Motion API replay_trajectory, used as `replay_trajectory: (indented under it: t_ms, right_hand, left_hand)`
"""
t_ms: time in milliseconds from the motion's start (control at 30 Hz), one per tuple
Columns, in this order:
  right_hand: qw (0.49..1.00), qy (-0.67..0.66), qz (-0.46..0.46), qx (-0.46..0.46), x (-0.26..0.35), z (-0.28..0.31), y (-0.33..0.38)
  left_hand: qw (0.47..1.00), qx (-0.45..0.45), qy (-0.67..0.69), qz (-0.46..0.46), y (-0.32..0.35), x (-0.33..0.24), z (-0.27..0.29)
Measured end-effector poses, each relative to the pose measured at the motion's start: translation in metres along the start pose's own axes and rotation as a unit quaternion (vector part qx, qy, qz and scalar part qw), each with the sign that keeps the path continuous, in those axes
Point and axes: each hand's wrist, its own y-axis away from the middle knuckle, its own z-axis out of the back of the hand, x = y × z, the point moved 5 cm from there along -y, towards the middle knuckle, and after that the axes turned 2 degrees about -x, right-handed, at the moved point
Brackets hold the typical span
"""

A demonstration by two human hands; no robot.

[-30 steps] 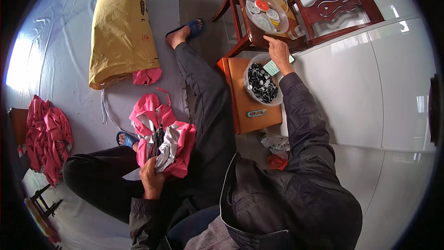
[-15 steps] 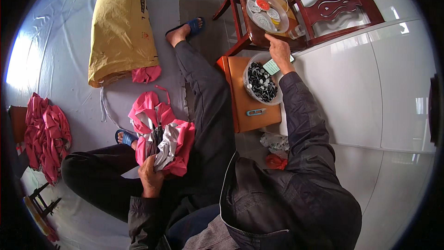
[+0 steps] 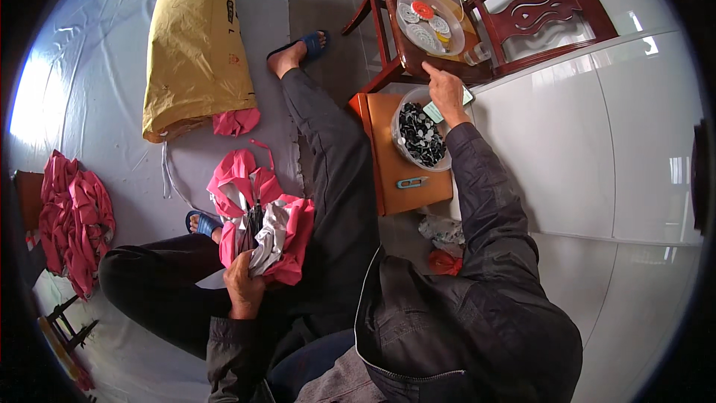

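On a grey sheeted floor, the left hand [image 3: 242, 283] is gripping a pink garment [image 3: 261, 220] closed-fisted on the lap, while the right hand [image 3: 446, 93] (forefinger out, holding nothing visible) is reaching over the button bowl [image 3: 419, 134] toward the chair's [image 3: 477, 30] tray [image 3: 430, 21].

the pink garment [image 3: 261, 224] is soft matt cloth with a shiny silver-grey lining. beside it the floor [image 3: 328, 0] is matt grey tile. the chair [image 3: 522, 22] is glossy dark wood; on it the round tray [image 3: 430, 21] is clear smooth plastic. the sack [image 3: 195, 52] looks like coarse tan paper.
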Motion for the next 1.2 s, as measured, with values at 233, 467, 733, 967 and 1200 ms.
replay_trajectory:
  t_ms: [233,467,733,967,1200]
  right_hand:
    - [0.999,-0.026,-0.017,-0.023,0.022,0.014,-0.006]
    - [0.999,-0.018,0.027,0.017,0.019,0.004,-0.01]
    - [0.972,-0.134,-0.17,-0.092,-0.025,0.02,-0.065]
    - [0.991,0.029,-0.129,0.012,-0.073,-0.015,-0.122]
    - [0.966,0.064,-0.194,0.156,-0.084,-0.049,-0.126]
  left_hand:
    - [1.0,-0.002,-0.001,-0.007,0.0,-0.003,0.005]
    - [1.0,-0.003,-0.01,-0.015,-0.002,-0.005,0.003]
    - [1.0,0.008,-0.002,0.006,0.0,0.0,0.002]
    - [1.0,0.012,-0.001,0.01,0.0,0.002,0.0]
    - [1.0,0.016,-0.005,0.013,-0.001,-0.001,-0.001]
